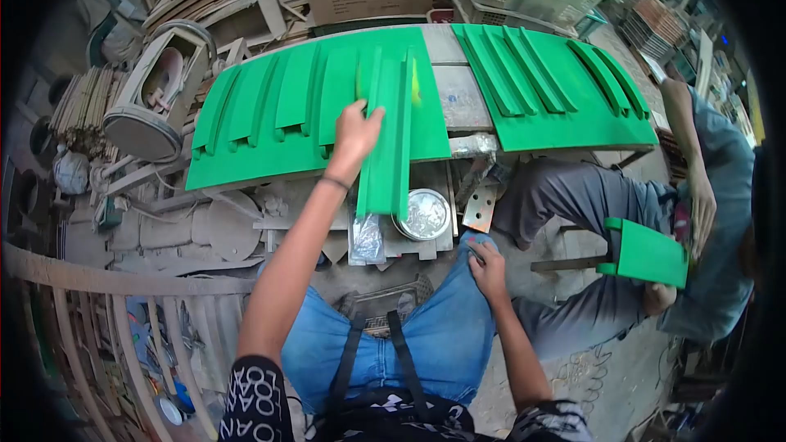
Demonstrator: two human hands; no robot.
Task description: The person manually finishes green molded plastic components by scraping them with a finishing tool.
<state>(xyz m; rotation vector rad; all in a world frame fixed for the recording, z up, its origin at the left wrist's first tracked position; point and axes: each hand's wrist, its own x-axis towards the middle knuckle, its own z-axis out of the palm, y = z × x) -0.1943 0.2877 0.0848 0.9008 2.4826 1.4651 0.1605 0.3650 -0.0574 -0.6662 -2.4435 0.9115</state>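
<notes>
Upper centre, the left hand [357,135] gripped a green channel piece [383,165] by its edge, steadying it; the right hand [490,268] half-curled at the knee [463,275], contents unclear.

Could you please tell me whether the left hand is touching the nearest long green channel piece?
Touching. The head view shows the left hand with its thumb over the left edge of the green channel piece, no gap visible.
</notes>
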